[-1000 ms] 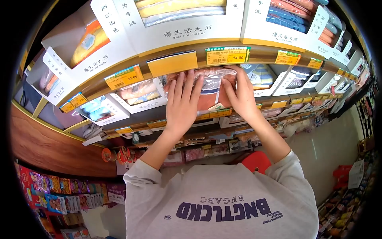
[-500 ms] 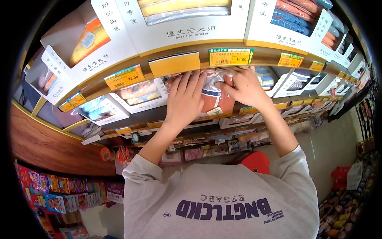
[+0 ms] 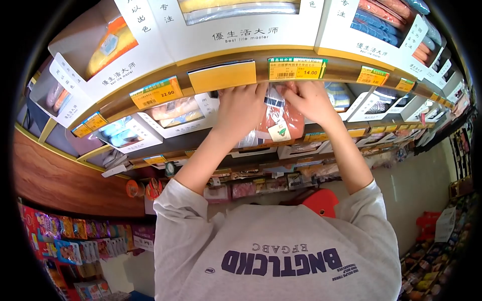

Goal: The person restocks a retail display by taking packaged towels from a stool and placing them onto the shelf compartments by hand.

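A reddish towel in a clear plastic bag [image 3: 293, 125], with a dark-and-white stripe and a white tag bearing a green mark, lies in the lower shelf between my hands. My left hand [image 3: 242, 109] is bent around the pack's left side, its fingertips hidden under the upper shelf's edge. On the other side, my right hand [image 3: 315, 103] has its thumb on the plastic near the top, the fingers curled and partly hidden. Both hands are closed on the pack. Boxed folded towels [image 3: 175, 114] stand to the left, and blue-and-yellow striped ones [image 3: 337, 96] to the right.
The upper shelf edge [image 3: 211, 56] runs right above my hands and carries yellow price tags [image 3: 296, 68]. White towel boxes [image 3: 246, 35] stand on it. Lower shelves hold more packaged goods [image 3: 243, 189]. Snack packets [image 3: 70, 253] hang at lower left; a red stool [image 3: 321, 201] is below.
The towel pack now shows more of its front and tag, slightly lower in view. My hands have gone further under the shelf edge, and the left fingers are more bent.
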